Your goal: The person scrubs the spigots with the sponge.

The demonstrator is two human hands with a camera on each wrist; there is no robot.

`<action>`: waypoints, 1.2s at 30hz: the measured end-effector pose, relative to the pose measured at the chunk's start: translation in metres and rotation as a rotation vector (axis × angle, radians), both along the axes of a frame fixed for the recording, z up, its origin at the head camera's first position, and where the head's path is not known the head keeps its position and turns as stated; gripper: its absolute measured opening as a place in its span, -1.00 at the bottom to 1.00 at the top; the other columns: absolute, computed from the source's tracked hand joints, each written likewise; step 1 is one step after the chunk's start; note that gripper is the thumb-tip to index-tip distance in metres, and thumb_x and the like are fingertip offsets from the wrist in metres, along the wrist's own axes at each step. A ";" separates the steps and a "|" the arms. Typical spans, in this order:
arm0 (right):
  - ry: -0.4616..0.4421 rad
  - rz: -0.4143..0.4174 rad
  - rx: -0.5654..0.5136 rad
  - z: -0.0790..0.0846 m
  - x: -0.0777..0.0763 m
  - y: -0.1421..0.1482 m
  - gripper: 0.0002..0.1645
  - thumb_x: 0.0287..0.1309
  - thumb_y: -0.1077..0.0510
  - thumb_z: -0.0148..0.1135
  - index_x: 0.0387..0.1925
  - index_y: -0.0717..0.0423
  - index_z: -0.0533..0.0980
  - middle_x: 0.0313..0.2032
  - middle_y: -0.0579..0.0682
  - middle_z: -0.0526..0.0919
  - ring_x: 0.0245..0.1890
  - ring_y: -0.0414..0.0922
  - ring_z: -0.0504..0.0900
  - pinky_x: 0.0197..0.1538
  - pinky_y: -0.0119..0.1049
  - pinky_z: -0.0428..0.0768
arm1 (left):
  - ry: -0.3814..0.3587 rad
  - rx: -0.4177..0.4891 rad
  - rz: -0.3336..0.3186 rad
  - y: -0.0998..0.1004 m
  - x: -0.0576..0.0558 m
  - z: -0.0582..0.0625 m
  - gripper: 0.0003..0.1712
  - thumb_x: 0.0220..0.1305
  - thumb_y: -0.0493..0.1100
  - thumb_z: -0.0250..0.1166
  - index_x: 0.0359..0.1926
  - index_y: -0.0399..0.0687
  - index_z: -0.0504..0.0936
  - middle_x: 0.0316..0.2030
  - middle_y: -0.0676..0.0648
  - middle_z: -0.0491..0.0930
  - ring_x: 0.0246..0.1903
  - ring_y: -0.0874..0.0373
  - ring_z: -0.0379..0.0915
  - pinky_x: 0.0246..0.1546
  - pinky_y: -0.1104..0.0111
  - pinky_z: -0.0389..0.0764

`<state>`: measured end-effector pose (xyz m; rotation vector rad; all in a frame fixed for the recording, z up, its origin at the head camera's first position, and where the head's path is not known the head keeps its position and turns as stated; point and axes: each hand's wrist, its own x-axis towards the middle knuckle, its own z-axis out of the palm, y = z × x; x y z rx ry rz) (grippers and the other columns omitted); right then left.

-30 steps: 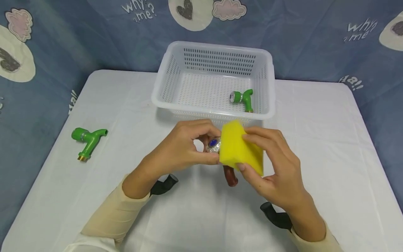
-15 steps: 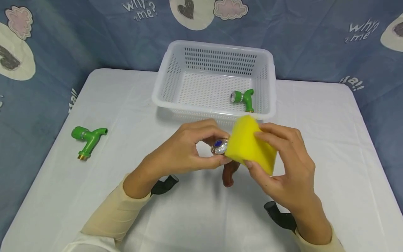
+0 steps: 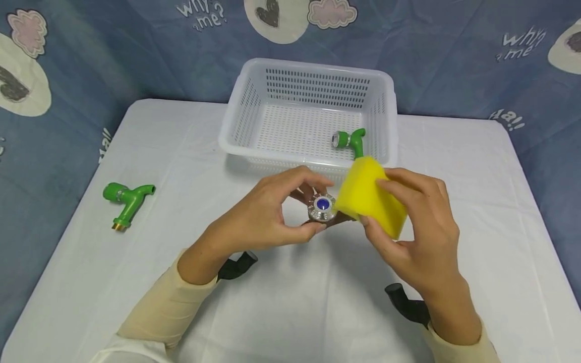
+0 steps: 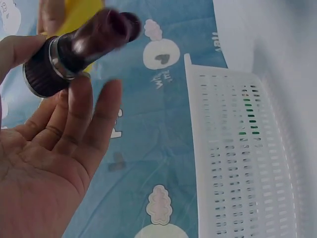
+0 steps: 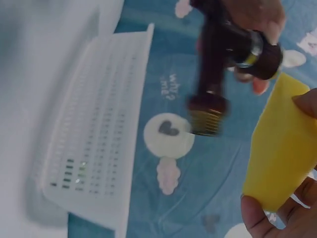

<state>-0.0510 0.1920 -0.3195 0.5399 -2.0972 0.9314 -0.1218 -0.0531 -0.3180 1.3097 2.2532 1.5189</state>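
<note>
- Two full hands: your left hand [image 3: 281, 217] pinches the brown tap [image 4: 91, 39] by its silvery knob [image 3: 323, 204], thumb toward 6 o'clock and fingers toward 12, a narrow grip.
- Your right hand [image 3: 422, 229] holds the yellow sponge [image 3: 374, 196] between thumb and fingers, the grip as wide as the block.
- Over the last second you have turned the tap: its spout hung toward 6 o'clock, but now the knob's blue-centred face looks up at you and the body runs off toward 3 o'clock, partly behind the sponge.
- The sponge has moved toward 2 o'clock and now sits at the knob's 3 o'clock; whether it touches the knob, you cannot tell from these views.
- What that means, as a judgement: the knob's face is now uncovered beside the sponge, and the tap is still being worked in the air.
- Beyond, at 12 o'clock, stands the white basket [image 3: 281, 156], with one green tap [image 3: 356, 143] in its near 5 o'clock corner.
- Well off at 9 o'clock, another green tap [image 3: 132, 202] lies on the white table [image 3: 190, 151].
</note>
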 end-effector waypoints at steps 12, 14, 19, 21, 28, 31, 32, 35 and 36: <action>-0.068 0.083 0.031 0.000 0.001 0.000 -0.43 0.41 -0.15 0.26 -0.04 0.34 0.63 0.03 0.30 0.65 -0.05 0.27 0.53 0.23 -0.41 0.46 | -0.209 0.026 -0.028 0.002 0.005 0.003 -0.09 0.19 -0.42 0.52 0.48 -0.02 0.29 0.11 0.05 0.63 -0.06 0.19 0.63 -0.04 0.32 0.73; -0.075 0.046 0.038 -0.001 -0.001 0.005 -0.43 0.39 -0.15 0.26 -0.02 0.34 0.62 0.04 0.30 0.65 -0.05 0.27 0.53 0.22 -0.44 0.45 | -0.207 0.037 -0.042 0.003 0.005 0.002 -0.08 0.18 -0.42 0.53 0.48 -0.05 0.29 0.11 0.04 0.64 -0.04 0.19 0.64 -0.03 0.31 0.73; -0.047 -0.014 0.017 0.003 0.000 0.006 -0.39 0.37 -0.19 0.27 -0.05 0.34 0.62 0.02 0.30 0.65 -0.06 0.29 0.52 0.19 -0.45 0.43 | -0.194 0.058 -0.051 0.004 0.005 0.002 -0.05 0.18 -0.45 0.52 0.49 -0.07 0.25 0.10 0.02 0.64 0.01 0.20 0.64 0.00 0.31 0.72; -0.028 0.006 0.002 0.005 0.003 0.002 -0.38 0.38 -0.22 0.29 -0.06 0.33 0.63 0.02 0.30 0.66 -0.06 0.28 0.53 0.20 -0.42 0.44 | -0.183 0.057 -0.055 0.004 0.005 0.002 -0.03 0.18 -0.45 0.52 0.51 -0.07 0.21 0.11 0.01 0.64 0.02 0.20 0.63 0.02 0.31 0.71; -0.037 0.054 0.041 0.003 0.005 -0.007 -0.51 0.43 -0.14 0.26 -0.04 0.23 0.70 0.03 0.30 0.64 -0.06 0.27 0.52 0.16 -0.33 0.45 | -0.144 0.029 -0.059 0.008 0.006 0.003 0.03 0.21 -0.42 0.52 0.56 -0.02 0.14 0.13 -0.01 0.64 -0.06 0.19 0.62 -0.02 0.34 0.72; -0.067 0.004 0.061 0.002 0.003 -0.002 -0.51 0.42 -0.12 0.24 -0.01 0.23 0.70 0.04 0.29 0.63 -0.06 0.28 0.50 0.12 -0.33 0.44 | -0.131 0.027 -0.056 0.007 0.006 0.004 0.00 0.22 -0.41 0.52 0.54 -0.04 0.16 0.11 0.00 0.66 -0.10 0.20 0.62 -0.07 0.33 0.74; -0.082 -0.014 0.071 0.002 0.002 0.001 -0.51 0.40 -0.11 0.24 0.00 0.24 0.69 0.05 0.30 0.63 -0.06 0.28 0.50 0.10 -0.33 0.44 | -0.131 0.029 -0.056 0.007 0.006 0.004 -0.01 0.22 -0.41 0.52 0.53 -0.05 0.18 0.12 0.01 0.66 -0.07 0.21 0.63 -0.09 0.34 0.75; -0.141 -0.055 0.087 0.001 0.001 0.007 -0.53 0.29 -0.03 0.29 0.04 0.25 0.68 0.08 0.28 0.62 -0.02 0.29 0.49 0.05 -0.23 0.45 | -0.112 0.044 -0.045 0.005 0.004 0.006 -0.08 0.21 -0.39 0.53 0.50 -0.08 0.27 0.13 0.01 0.67 0.02 0.23 0.65 -0.09 0.31 0.74; -0.163 -0.065 0.096 0.001 0.001 0.009 -0.53 0.25 0.00 0.31 0.05 0.24 0.68 0.10 0.28 0.62 -0.01 0.29 0.49 0.03 -0.19 0.46 | -0.102 0.057 -0.040 0.004 0.003 0.006 -0.11 0.21 -0.39 0.53 0.48 -0.11 0.30 0.14 0.00 0.66 0.05 0.21 0.65 -0.06 0.29 0.73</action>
